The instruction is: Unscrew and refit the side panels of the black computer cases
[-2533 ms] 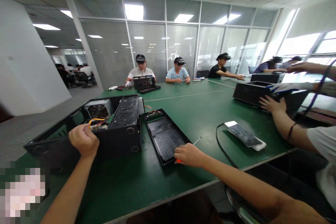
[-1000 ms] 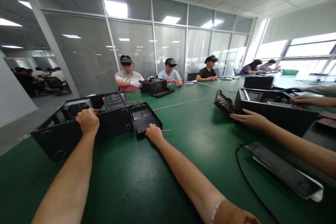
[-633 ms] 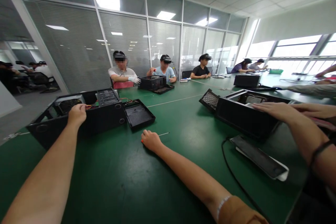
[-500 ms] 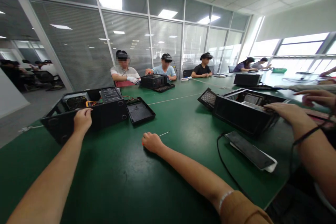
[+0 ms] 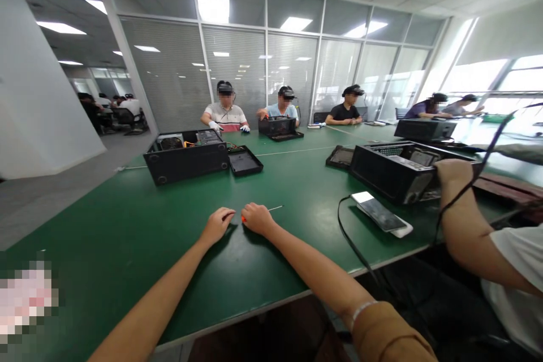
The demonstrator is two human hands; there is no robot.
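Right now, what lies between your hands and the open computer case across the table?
Only bare green table shows in the head view between the hands, left and right holding a screwdriver, and the computer case.

I see my two bare forearms, no gloves or rings on my left hand (image 5: 216,225) or right hand (image 5: 257,217). A thin pale beaded wristband (image 5: 360,312) circles my right forearm, just below a rolled brown sleeve (image 5: 392,336).
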